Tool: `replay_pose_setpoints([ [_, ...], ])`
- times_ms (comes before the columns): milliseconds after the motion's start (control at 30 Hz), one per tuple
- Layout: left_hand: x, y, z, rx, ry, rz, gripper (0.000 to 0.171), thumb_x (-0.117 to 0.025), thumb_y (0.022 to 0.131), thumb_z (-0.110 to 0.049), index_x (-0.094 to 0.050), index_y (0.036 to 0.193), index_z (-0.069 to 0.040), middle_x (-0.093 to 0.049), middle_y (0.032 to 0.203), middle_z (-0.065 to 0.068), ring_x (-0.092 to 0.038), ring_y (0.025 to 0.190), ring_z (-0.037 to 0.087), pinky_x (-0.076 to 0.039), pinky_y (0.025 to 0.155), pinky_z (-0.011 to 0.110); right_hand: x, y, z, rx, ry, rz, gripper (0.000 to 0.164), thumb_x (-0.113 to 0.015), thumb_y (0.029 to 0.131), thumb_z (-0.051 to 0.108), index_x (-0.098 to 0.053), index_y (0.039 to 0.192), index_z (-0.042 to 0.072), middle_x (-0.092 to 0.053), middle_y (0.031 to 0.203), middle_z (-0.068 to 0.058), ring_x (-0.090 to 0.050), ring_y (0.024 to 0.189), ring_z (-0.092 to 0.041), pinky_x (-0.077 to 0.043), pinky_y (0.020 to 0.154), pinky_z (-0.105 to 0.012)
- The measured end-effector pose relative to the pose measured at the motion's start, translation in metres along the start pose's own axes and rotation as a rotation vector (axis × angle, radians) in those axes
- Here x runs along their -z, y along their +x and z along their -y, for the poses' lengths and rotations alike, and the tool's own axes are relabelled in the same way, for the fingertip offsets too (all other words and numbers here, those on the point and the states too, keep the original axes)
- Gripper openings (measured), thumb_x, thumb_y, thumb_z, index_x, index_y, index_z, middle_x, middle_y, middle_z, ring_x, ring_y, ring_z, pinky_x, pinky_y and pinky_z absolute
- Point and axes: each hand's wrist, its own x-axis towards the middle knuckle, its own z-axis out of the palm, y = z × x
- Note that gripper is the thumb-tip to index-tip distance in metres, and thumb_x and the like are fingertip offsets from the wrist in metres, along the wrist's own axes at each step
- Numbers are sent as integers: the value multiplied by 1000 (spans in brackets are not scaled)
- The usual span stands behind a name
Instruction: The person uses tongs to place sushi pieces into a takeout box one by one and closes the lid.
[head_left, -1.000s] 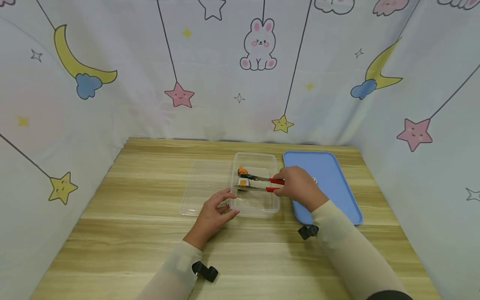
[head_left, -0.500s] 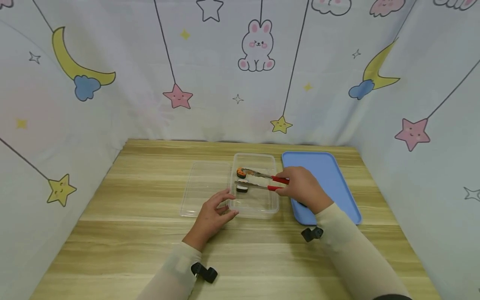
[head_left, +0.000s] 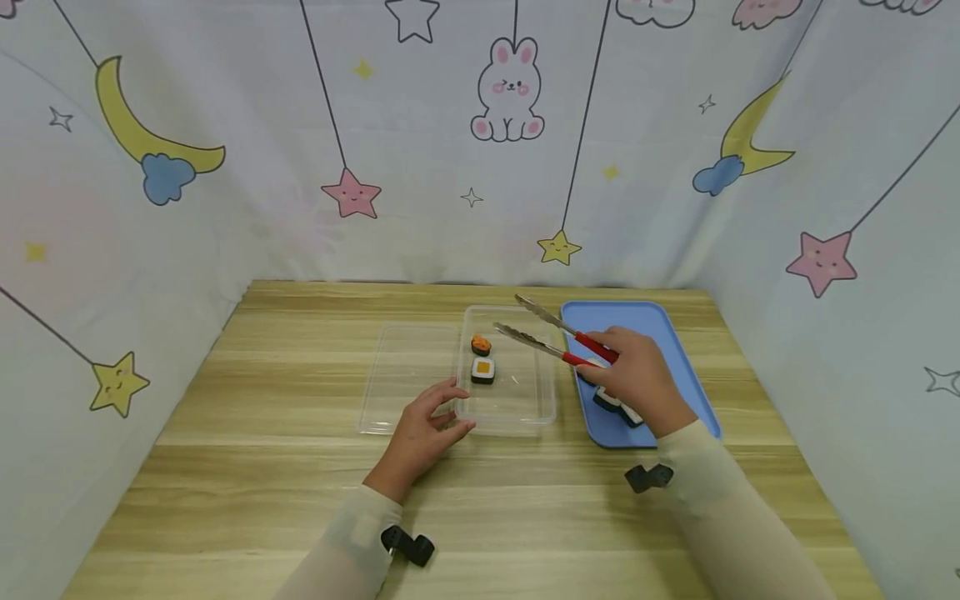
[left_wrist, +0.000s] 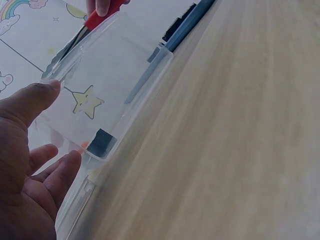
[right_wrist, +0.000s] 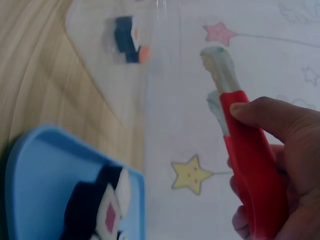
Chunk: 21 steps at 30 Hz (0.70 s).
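Note:
My right hand (head_left: 633, 375) grips metal tongs with red handles (head_left: 596, 347). Their arms are spread and hold nothing, above the right part of a clear plastic container (head_left: 506, 422). Inside, along its left side, sit an orange-topped sushi piece (head_left: 481, 344) and a white sushi roll with a yellow-orange centre and dark wrap (head_left: 483, 372). My left hand (head_left: 420, 429) lies at the container's left side, fingers loosely extended; in the left wrist view a fingertip touches the rim. Several sushi pieces (head_left: 618, 407) lie on a blue tray (head_left: 652, 321), partly hidden by my right hand.
A clear plastic lid (head_left: 408, 375) lies flat on the wooden table (head_left: 300, 383), left of the container. Patterned white curtains (head_left: 420, 242) close off the back and both sides. The tray stands just right of the container.
The tongs have let go of the sushi roll, which now stays in the container in front of the orange-topped piece. My right hand has lifted them and moved right. My left hand stays put.

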Motion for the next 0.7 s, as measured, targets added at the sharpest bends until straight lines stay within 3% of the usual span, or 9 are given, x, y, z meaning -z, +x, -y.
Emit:
replay_pose_setpoints([
  [200, -2, 4, 25, 3, -14, -11, 41, -83, 87, 2, -67, 125, 4, -46, 156, 23, -50, 140, 38, -57, 102, 45, 11, -14, -28, -50, -29, -82, 48, -87, 86, 29, -74, 127, 8, -70, 105, -8, -65, 90, -30, -59, 71, -40],
  [467, 0, 4, 28, -7, -21, 0, 41, -85, 86, -5, -69, 124, -1, -48, 156, 17, -53, 139, 33, -58, 101, 35, 24, -40, -63, -145, -97, -75, 50, -86, 87, 28, -72, 127, 0, -71, 110, -19, -63, 89, -33, -60, 71, -45],
  [700, -1, 4, 29, -18, -10, 1, 42, -85, 87, -5, -68, 125, -1, -48, 156, 19, -54, 138, 34, -58, 100, 32, 31, -62, -90, -251, -133, -69, 57, -84, 88, 31, -69, 131, -2, -67, 119, -26, -61, 98, -39, -59, 80, -54],
])
